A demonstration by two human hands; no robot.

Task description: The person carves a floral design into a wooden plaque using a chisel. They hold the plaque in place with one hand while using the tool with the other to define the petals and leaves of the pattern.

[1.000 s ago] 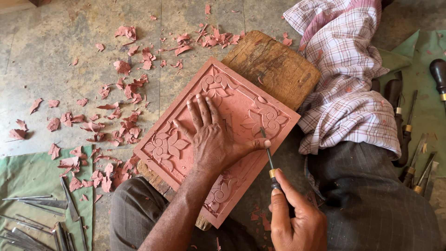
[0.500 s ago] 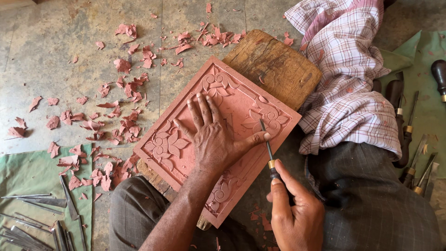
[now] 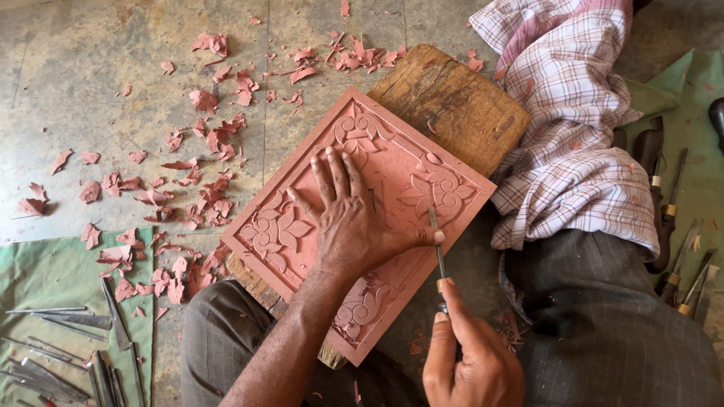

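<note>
A reddish-pink carved panel (image 3: 392, 162) with floral relief lies tilted on a worn wooden block (image 3: 452, 102) and across my lap. My left hand (image 3: 351, 222) presses flat on the panel's middle, fingers spread, thumb stretched toward the tool. My right hand (image 3: 471, 358) grips a thin metal chisel (image 3: 436, 245) by its handle. The chisel's tip rests on the panel near the right-hand flower motif, beside my left thumb.
Pink chips (image 3: 200, 162) litter the stone floor at left. Several metal chisels (image 3: 64, 354) lie on a green cloth at bottom left. More tools (image 3: 675, 234) lie on green cloth at right. A checked cloth (image 3: 569, 128) covers my right knee.
My right hand has shifted slightly right and down with the chisel, whose tip moved a little along the panel. My left hand stays pressed on the panel.
</note>
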